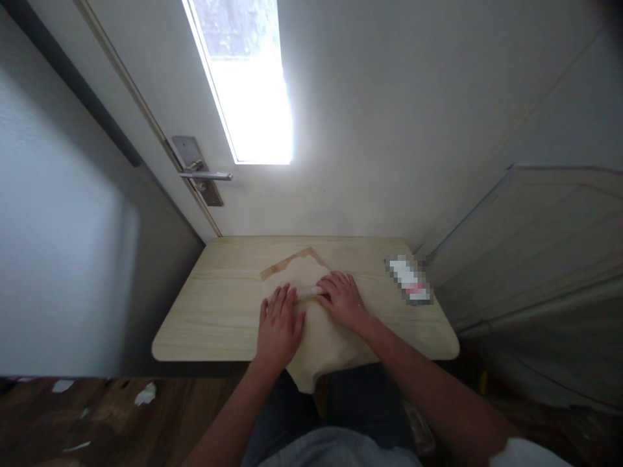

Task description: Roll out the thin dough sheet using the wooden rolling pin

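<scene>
A beige cloth (318,344) lies on a light wooden table (219,305) and hangs over its near edge. My left hand (280,324) rests flat on the cloth, fingers stretched out. My right hand (343,298) lies flat beside it on the cloth, fingers spread, pressing a fold between the two hands. Neither hand holds anything. A brown folded edge of the cloth (287,261) shows beyond my fingers.
A small blurred white and red object (409,279) lies at the table's far right. A white door with a metal lever handle (204,175) and a bright glass strip stands behind the table. Scraps of paper (145,394) litter the dark wooden floor at left.
</scene>
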A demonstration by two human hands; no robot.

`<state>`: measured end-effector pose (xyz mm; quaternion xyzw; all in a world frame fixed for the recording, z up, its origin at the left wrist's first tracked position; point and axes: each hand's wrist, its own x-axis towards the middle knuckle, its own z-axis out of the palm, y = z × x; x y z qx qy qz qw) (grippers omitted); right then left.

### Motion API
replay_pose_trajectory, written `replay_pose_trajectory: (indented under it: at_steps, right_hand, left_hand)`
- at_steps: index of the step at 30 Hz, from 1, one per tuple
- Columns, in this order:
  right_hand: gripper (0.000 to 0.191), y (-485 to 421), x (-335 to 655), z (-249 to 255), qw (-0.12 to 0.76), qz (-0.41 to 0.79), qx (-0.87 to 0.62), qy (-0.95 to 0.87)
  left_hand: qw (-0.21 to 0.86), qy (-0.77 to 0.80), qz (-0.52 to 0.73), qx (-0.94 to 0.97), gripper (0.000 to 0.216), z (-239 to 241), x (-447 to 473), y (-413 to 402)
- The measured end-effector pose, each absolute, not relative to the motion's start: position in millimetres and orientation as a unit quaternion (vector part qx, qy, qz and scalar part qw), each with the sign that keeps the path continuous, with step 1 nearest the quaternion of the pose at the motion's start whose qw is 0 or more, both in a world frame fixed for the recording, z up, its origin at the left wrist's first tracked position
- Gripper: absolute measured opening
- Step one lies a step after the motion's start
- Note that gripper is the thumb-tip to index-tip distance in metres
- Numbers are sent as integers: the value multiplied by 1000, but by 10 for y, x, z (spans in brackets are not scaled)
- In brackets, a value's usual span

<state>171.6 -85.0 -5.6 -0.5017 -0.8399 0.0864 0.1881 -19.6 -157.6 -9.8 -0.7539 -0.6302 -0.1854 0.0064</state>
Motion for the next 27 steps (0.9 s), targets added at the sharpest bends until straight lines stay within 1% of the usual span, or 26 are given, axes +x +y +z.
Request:
replay_pose_trajectory:
  at_steps: [4, 7, 11, 14, 19, 23, 27]
  right_hand:
    - [24, -776, 1750, -86, 196, 89, -474, -854]
    - [24, -770, 1825, -139, 210, 81, -469, -854]
    - [23, -805, 1944, -223, 243, 61, -505, -826]
    - [22, -863, 2013, -273, 267, 47, -534, -801]
    - [22, -995, 2062, -284, 268, 33, -544, -794]
    - [21, -1097, 2070, -276, 261, 43, -549, -793]
    - [20, -1183, 2095, -309, 284, 74, -561, -774]
  left_hand:
    - [58, -689, -255, -676, 58, -142, -231, -1837]
    - [60, -713, -272, -643, 60, -191, -303, -1953]
    - [21, -726, -209, -655, 55, -247, -339, -1950]
    - [5, -735, -175, -655, 58, -277, -295, -1901]
    - [5, -739, -147, -658, 61, -305, -261, -1817]
    - [-2, -734, -118, -669, 59, -289, -321, -1704]
    - [-7, -724, -96, -683, 55, -236, -408, -1542]
